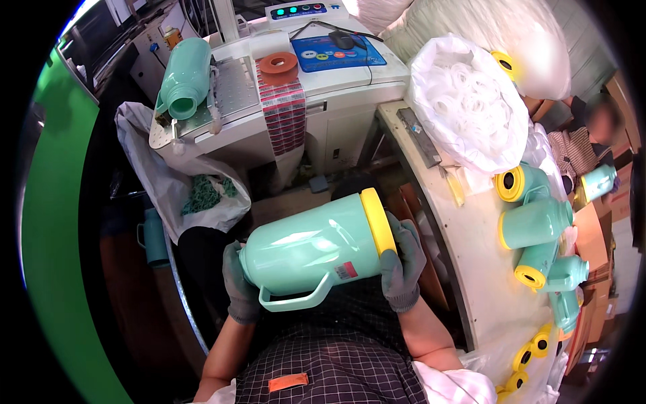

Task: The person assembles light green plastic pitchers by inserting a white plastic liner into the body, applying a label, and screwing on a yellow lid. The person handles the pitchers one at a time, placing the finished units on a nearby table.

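Head view showed you holding a mint-green flask body (313, 249) on its side above your lap, clear of any surface, its yellow base ring (378, 221) turned toward your right. Your left hand (239, 283), gloved in grey, was closed around the narrow neck end, and your right hand (402, 264), also gloved, was wrapped over the yellow-ringed base. The moulded handle (296, 299) hung underneath, with a small sticker (346, 271) on the wall near the base.

The shell looked like glossy, stiff plastic, likely light if it was empty and probably slick under a loose grip; the two ends or the handle seemed the surest places to hold, and the gloves should have helped.

Along the curved white bench (471, 242) at your right, more green flask bodies (535, 222) lay toward its far edge, beside a bag of white rings (468, 104). Another flask (183, 77) lay on the left end of the white machine (336, 101) ahead, near a strip of labels (286, 114). A plastic bag (195, 195) of green parts sat below it. Another person (579, 151) sat beyond the bench in a cluttered workshop.
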Demonstrator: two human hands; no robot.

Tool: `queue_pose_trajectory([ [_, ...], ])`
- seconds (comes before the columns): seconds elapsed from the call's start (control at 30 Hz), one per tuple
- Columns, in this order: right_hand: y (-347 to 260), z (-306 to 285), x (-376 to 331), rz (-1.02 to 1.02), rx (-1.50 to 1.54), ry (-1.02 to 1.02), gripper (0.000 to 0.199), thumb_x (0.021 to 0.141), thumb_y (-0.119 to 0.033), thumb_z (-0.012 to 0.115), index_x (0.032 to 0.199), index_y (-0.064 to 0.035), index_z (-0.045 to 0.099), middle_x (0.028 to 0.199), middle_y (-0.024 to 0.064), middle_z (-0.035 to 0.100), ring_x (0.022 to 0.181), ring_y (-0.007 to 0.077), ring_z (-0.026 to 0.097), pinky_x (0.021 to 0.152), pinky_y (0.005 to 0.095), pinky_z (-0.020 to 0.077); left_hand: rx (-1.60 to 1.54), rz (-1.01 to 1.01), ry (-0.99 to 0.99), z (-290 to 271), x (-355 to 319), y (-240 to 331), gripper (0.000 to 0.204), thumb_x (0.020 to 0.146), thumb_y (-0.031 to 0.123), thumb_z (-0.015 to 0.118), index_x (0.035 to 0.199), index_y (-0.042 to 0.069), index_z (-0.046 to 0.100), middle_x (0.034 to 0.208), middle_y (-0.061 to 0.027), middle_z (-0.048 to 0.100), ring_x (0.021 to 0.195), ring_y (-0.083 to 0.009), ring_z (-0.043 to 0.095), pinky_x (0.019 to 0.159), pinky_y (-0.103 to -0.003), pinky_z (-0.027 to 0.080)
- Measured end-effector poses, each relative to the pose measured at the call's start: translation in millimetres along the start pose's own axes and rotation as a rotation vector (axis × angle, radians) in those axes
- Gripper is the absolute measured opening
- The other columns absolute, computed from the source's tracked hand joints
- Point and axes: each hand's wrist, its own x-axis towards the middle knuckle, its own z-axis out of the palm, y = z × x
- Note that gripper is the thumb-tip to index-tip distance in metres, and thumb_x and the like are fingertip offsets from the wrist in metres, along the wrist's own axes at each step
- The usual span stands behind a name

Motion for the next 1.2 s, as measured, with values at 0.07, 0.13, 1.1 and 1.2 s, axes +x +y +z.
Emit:
queue_pose_trajectory([
  [0.07,0.2,1.8,-2.8,0.071,0.043,0.027,0.052,0.103,-0.036,0.068,0.128,0.0099,0.066,0.106,0.0127,0.061,0.092,0.0195,0.057,0.081,0.0312,0.0487,-0.113,-0.055,0.012,-6.1,2.4,-5.4,0.029,0.114,0.023,0.042,0.114,-0.001,0.058,0.107,-0.0047,0.064,0.094,-0.0124,0.062,0.086,-0.030,0.053],
  [0.13,-0.9,-1.3,-4.9,0.176,0.125,0.051,0.051,0.106,-0.034,0.065,0.131,0.0097,0.065,0.107,0.0114,0.063,0.094,0.0179,0.057,0.083,0.0305,0.0486,-0.189,-0.028,0.060,-4.1,4.0,3.6,0.030,0.114,0.023,0.040,0.117,-0.002,0.057,0.110,-0.0066,0.062,0.100,-0.0135,0.061,0.091,-0.031,0.051],
  [1.1,66.1,-241.6,91.4,0.236,0.974,0.901,0.033,0.105,-0.036,0.065,0.117,-0.0061,0.069,0.107,0.0098,0.068,0.096,0.0256,0.066,0.092,0.0430,0.0571,0.033,0.519,-0.385,55.3,45.6,34.9,0.049,0.100,0.012,0.061,0.145,-0.006,0.053,0.139,-0.0214,0.057,0.126,-0.0326,0.056,0.106,-0.043,0.047],
  [1.2,40.4,-169.4,51.6,0.447,0.914,0.574,0.034,0.107,-0.031,0.064,0.125,-0.0022,0.069,0.103,0.0067,0.068,0.089,0.0206,0.066,0.088,0.0381,0.0571,0.417,0.497,-0.577,90.6,72.3,-21.9,0.051,0.101,0.013,0.064,0.146,-0.006,0.052,0.140,-0.0195,0.057,0.127,-0.0301,0.057,0.106,-0.041,0.048],
])
